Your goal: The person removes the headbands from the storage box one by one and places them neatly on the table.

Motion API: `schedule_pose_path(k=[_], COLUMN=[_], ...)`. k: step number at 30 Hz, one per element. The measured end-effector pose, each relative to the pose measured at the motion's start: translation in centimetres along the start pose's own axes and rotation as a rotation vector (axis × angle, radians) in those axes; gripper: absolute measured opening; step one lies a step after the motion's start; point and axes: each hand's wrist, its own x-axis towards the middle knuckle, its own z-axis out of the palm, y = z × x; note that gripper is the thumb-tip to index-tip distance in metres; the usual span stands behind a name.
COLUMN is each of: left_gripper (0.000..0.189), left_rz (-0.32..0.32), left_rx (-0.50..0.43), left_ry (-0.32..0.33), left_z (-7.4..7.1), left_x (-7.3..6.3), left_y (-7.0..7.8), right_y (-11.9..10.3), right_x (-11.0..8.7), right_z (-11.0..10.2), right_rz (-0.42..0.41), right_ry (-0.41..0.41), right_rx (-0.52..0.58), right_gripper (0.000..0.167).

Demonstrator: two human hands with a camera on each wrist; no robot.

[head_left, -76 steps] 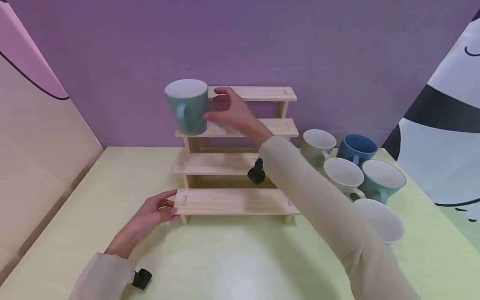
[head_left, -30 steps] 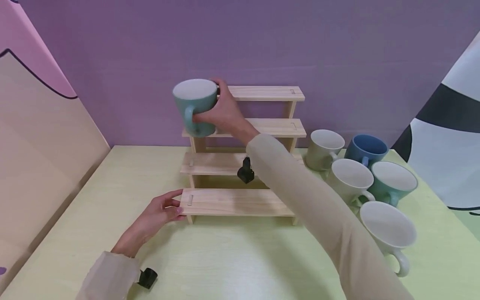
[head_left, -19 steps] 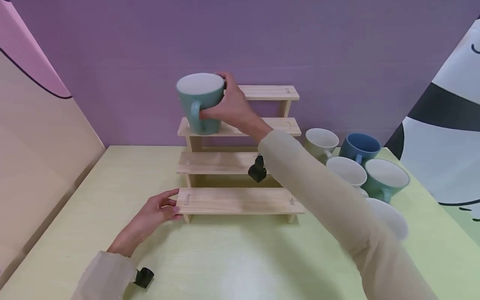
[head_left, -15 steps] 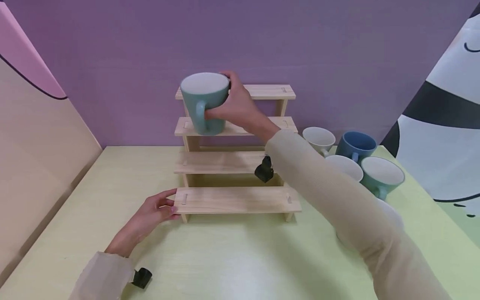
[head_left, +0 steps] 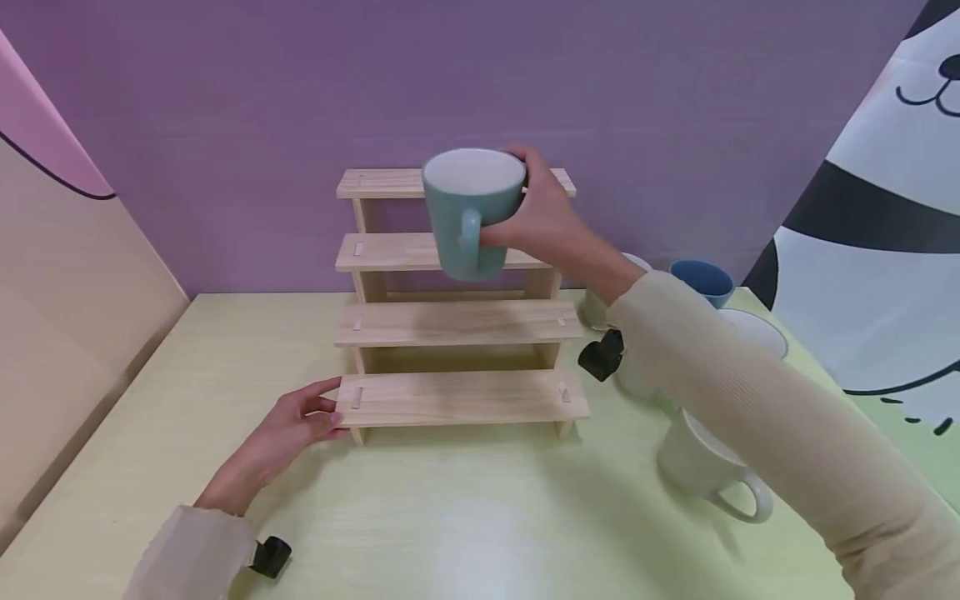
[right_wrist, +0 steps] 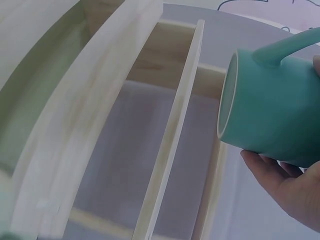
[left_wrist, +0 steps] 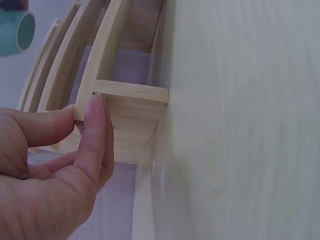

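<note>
My right hand [head_left: 551, 212] grips a teal mug [head_left: 444, 218] by its side, thumb at the handle. The mug is upright with a white inside, and it overlaps the upper two boards of a four-tier wooden display rack [head_left: 457, 400]. In the right wrist view, the mug [right_wrist: 275, 107] appears apart from the boards, with fingers under its side. My left hand [head_left: 288, 433] pinches the left end of the rack's lowest board. Seen from the left wrist, the thumb and fingers of that hand [left_wrist: 65, 170] take the board's edge between them.
Several mugs stand on the table to the right of the rack, partly hidden by my right sleeve [head_left: 735, 375]. Among them are a blue mug [head_left: 705, 279] and a white mug [head_left: 693, 458] nearest the front. A purple wall [head_left: 300, 100] rises behind the rack.
My right hand was beside the teal mug at the left of the rack with fingers apart. It took hold of the mug and carried it right. The left hand stayed on the board.
</note>
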Motion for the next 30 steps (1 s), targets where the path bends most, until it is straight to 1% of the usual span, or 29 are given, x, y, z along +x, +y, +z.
schedule_pose_path(k=[2, 6, 10, 15, 22, 30], left_gripper=[0.059, 0.059, 0.06, 0.06, 0.06, 0.06], left_rz=[0.003, 0.002, -0.003, 0.008, 0.014, 0.017], left_rx=[0.001, 0.004, 0.007, 0.0, 0.009, -0.005], left_ry=[-0.001, -0.002, -0.005, -0.019, -0.017, -0.018], left_z=[-0.1, -0.2, -0.5, -0.7, -0.9, -0.8], left_x=[0.0, -0.1, -0.2, -0.3, -0.2, -0.2], left_y=[0.0, 0.0, -0.2, -0.3, -0.4, -0.4], right_y=[0.2, 0.6, 1.1, 1.8, 2.9, 4.4], right_x=[-0.6, -1.8, -3.0, -4.6, -6.6, -9.0], right_z=[-0.8, -2.3, -3.6, -5.4, -7.9, -11.0], right_rz=[0.008, 0.04, 0.064, 0.065, 0.082, 0.157], right_ry=[-0.001, -0.002, 0.006, 0.032, 0.062, 0.096], right_rx=[0.012, 0.007, -0.01, -0.019, -0.082, -0.142], right_gripper=[0.092, 0.094, 0.093, 0.091, 0.094, 0.092])
